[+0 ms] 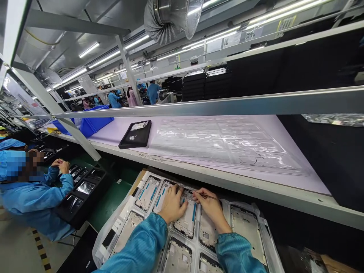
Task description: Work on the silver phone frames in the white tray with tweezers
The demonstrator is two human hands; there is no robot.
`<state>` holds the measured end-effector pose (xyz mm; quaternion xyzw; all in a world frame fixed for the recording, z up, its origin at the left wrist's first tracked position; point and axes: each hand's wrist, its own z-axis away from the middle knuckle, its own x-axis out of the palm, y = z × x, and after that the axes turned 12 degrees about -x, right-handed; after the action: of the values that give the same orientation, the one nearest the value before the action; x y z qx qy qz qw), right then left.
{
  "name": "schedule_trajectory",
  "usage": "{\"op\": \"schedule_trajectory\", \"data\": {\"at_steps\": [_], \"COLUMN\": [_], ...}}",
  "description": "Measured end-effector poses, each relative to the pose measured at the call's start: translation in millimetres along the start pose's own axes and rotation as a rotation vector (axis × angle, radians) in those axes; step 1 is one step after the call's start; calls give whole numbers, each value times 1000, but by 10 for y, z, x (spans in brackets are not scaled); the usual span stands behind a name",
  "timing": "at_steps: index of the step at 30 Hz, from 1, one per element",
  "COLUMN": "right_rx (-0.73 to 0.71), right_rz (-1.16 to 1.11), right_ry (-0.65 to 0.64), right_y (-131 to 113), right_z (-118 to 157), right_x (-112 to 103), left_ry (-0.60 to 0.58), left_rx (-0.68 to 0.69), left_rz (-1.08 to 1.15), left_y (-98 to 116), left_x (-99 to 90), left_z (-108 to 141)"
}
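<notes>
Both my hands work over a clear plastic tray [182,242] holding several phone mid-frames with blue strips. My left hand [172,204] presses on the phone mid-frame [185,216] under my palms, its fingers reaching the frame's upper end. My right hand [209,207] pinches thin metal tweezers [204,195], their tips pointing at that same frame, just above it. Other frames lie uncovered to both sides, while my hands hide part of the central one. Blue sleeves cover both forearms.
A long shelf edge [227,181] runs just beyond my hands, carrying stacked clear trays [224,144], a black tray [135,134] and blue bins [96,121]. To the left, a co-worker [36,197] in blue works at a black tray of phones [82,189].
</notes>
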<state>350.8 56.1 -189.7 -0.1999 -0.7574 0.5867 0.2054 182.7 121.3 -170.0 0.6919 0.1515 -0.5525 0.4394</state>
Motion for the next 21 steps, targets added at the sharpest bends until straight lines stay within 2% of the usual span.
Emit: {"op": "schedule_trajectory", "data": {"at_steps": [6,21], "right_rx": [-12,-63], "right_rz": [28,61], "right_ry": [-14,-17], "right_y": [29,118], "right_z": [31,49], "right_x": [9,-4], "left_ry": [23,-39], "left_rx": [23,6], "left_rz": [-28,-227], "left_y": [2,155], "left_x": [3,-141], "left_z": [-12,-49]}}
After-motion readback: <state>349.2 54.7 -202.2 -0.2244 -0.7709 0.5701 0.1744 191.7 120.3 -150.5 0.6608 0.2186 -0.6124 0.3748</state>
